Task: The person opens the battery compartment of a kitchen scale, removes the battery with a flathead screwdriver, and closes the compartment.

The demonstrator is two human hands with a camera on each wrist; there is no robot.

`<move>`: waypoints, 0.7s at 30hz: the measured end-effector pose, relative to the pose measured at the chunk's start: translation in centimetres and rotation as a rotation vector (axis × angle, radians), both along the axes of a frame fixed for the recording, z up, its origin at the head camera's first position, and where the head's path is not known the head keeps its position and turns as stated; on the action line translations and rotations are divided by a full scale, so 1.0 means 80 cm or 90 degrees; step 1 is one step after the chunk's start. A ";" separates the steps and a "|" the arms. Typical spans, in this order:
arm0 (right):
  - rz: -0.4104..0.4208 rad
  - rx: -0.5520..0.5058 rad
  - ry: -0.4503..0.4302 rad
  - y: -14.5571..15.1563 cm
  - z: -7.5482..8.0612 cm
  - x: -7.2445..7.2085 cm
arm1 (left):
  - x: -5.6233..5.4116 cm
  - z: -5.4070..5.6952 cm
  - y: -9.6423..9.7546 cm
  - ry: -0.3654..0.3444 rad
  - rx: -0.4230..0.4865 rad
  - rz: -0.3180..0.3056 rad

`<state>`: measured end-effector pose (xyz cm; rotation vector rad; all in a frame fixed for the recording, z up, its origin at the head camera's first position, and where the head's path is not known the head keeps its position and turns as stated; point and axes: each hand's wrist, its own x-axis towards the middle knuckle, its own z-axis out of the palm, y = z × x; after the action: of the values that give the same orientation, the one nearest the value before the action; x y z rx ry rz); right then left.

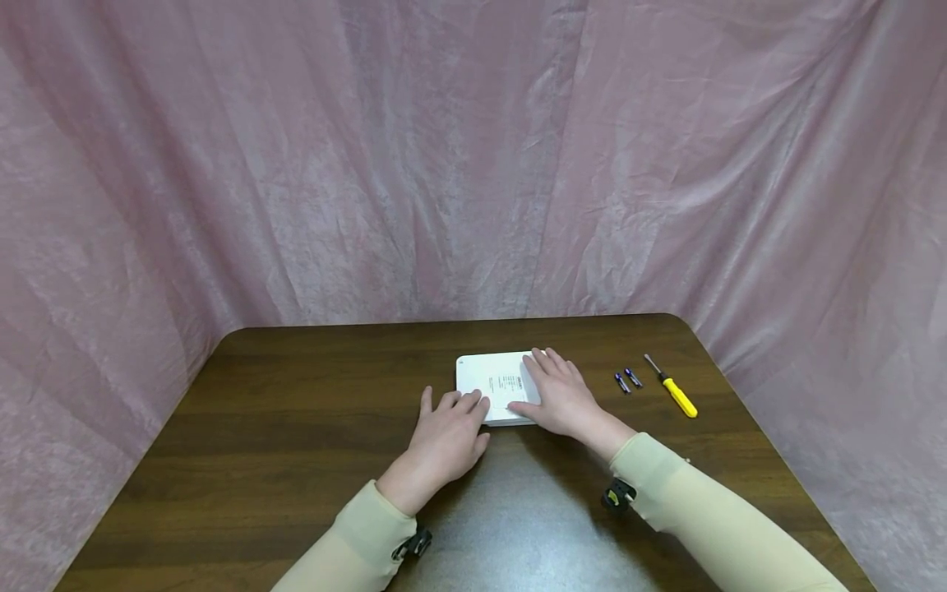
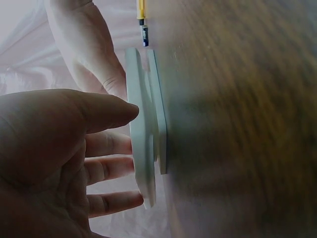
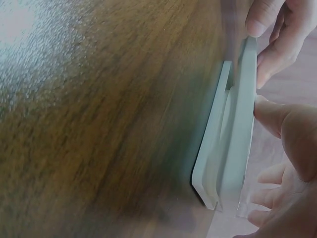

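Note:
A white, flat, rectangular device point(image 1: 479, 372) lies on the table with a printed label on its upper face. Both wrist views show its side as two layers with a recess between them, a thicker body point(image 2: 141, 124) over a thinner plate point(image 3: 207, 144). At its near left corner my left hand point(image 1: 446, 440) has its fingertips on the upper face, fingers extended and spread. Across the right part of that face rests my right hand point(image 1: 564, 400), with fingers stretched toward the far edge and thumb toward the near one. The right hand hides the device's right end.
To the right of the device lie two small batteries point(image 1: 622, 383), side by side. Beyond them is a screwdriver point(image 1: 679, 398) with a yellow handle, its tip pointing away. A pink curtain point(image 1: 473, 164) hangs behind the brown wooden table point(image 1: 296, 427).

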<state>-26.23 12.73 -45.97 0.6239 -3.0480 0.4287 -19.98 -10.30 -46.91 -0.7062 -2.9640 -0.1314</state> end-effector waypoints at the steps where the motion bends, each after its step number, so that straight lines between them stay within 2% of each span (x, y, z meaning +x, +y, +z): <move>1: 0.000 0.001 0.000 0.000 0.000 0.000 | 0.000 0.000 0.000 0.000 0.000 0.000; 14: -0.007 0.001 -0.012 -0.001 0.002 0.002 | 0.000 0.002 0.001 -0.008 -0.002 0.001; 21: -0.013 0.002 -0.012 0.004 -0.005 0.004 | -0.002 0.002 0.000 -0.014 0.006 0.008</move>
<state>-25.88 13.05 -46.36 0.5911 -3.0708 0.4324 -20.16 -10.29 -46.78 -0.6890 -2.9866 -0.1542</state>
